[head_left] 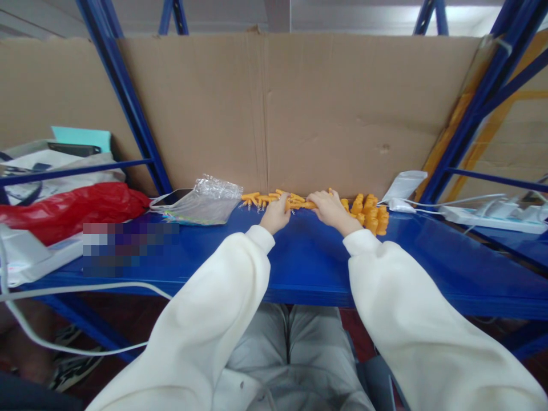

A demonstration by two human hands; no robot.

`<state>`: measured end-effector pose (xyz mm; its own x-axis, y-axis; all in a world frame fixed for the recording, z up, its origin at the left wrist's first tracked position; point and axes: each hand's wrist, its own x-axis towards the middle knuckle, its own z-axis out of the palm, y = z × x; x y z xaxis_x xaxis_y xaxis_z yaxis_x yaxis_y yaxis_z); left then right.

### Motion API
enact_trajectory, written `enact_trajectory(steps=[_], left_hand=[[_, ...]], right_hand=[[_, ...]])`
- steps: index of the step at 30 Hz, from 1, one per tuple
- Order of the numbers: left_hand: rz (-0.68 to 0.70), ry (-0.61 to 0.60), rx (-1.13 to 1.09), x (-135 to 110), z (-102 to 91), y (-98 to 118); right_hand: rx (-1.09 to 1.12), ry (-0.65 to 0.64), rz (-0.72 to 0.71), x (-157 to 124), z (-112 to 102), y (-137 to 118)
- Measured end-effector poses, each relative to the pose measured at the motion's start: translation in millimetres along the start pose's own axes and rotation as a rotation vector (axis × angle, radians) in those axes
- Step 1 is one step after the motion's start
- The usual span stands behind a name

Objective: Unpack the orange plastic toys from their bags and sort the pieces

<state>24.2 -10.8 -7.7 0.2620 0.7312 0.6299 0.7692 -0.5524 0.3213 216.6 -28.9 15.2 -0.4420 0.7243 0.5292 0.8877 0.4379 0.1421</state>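
Observation:
Both my hands reach to the back of a blue shelf, against a cardboard wall. My left hand has its fingers curled on small orange plastic pieces lying in a loose row. My right hand is closed over more of the orange pieces, its fingers pressed together on one. To its right, a tidy cluster of orange pieces stands on the shelf. What exactly each hand grips is partly hidden by the fingers.
A stack of clear plastic bags lies left of the hands, over a phone. Further left is a red bag. On the right lie a white pouch, cables and a white power strip. Blue rack posts stand on both sides.

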Motion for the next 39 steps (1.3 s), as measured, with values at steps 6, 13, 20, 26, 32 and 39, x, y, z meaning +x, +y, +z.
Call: enact_trajectory(steps=[6, 13, 20, 26, 32, 39], left_hand=[[-0.170, -0.031, -0.003, 2, -5.3, -8], [-0.249, -0.035, -0.057, 4, -10.4, -19], [-0.215, -0.043, -0.067, 4, -6.3, -20], [-0.186, -0.033, -0.059, 3, -6.8, -18], [-0.154, -0.044, 0.019, 2, -7.3, -14], [-0.082, -0.077, 0.016, 1, -4.8, -18]], right_hand=[[-0.107, 0.052, 0.078, -4, -7, 6], [-0.070, -0.080, 0.421, -8, -17, 23], [0.022, -0.294, 0.593, -12, -20, 32], [0.137, -0.301, 0.685, -12, -12, 46], [0.096, -0.291, 0.631, -13, -11, 43], [0.384, -0.080, 0.194, -1, -2, 13]])
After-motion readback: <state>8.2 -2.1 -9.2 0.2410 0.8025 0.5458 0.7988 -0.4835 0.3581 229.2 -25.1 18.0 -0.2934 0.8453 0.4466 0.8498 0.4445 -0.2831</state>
